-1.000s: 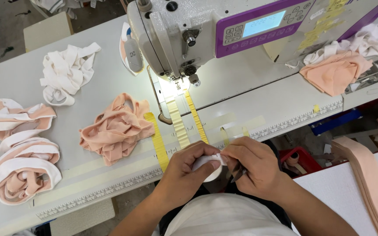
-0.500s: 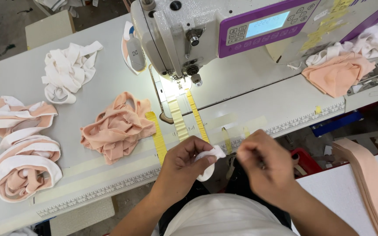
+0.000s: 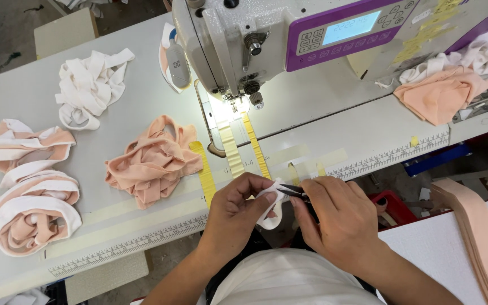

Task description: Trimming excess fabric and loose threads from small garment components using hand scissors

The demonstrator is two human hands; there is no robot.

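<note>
Pinched white fabric piece (image 3: 269, 204) (snips (image 3: 292, 191) touching)

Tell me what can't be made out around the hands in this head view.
- Dark snips: handles hidden inside the right hand.
- Small white fabric piece: partly covered by the left hand.
- Peach fabric strip: cut off by the right edge.

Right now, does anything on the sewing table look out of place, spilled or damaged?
Nothing stands out. The left hand pinches a small white fabric piece while the right hand holds small snips to it. The peach fabric pile, white strips and rolled bands lie loosely heaped on the table, none hanging off the edge.
</note>
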